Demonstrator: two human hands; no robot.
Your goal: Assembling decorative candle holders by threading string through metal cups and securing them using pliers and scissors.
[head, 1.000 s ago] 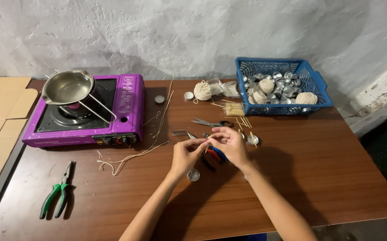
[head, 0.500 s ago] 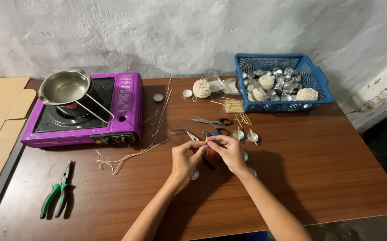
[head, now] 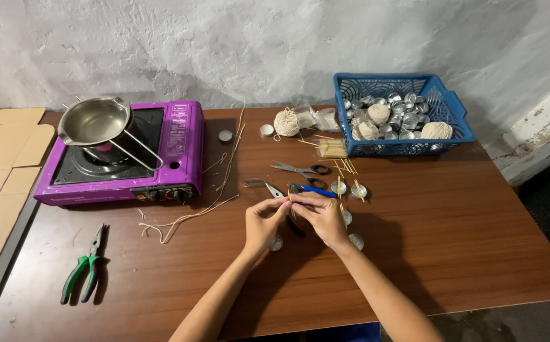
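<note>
My left hand [head: 263,218] and right hand [head: 321,215] meet over the middle of the surface [head: 465,221], fingertips pinched together on a short thin wick [head: 289,201]; each grip is closed on it, though the piece is so fine that I can barely make it out between the fingers. As far as I can tell its long axis runs roughly left to right, from one pinch to the other, about parallel to the near edge. Compared with a moment ago my hands have drawn closer to each other and slid a little toward the near edge; the rest of the surface lies as it did. Just beyond my fingers lie blue-handled pliers [head: 313,190], black-handled scissors [head: 300,170] and a few small metal cups [head: 357,241], some touching my right hand's shadow. Loose strands of string [head: 186,218] trail toward the purple stove [head: 183,149] with its steel pot [head: 94,121] at the far left corner. Green pliers [head: 85,266] lie near the left edge. The blue basket [head: 452,107] of cups and twine balls sits at the far right corner. Open room lies along the near edge and across the right half of the surface.
</note>
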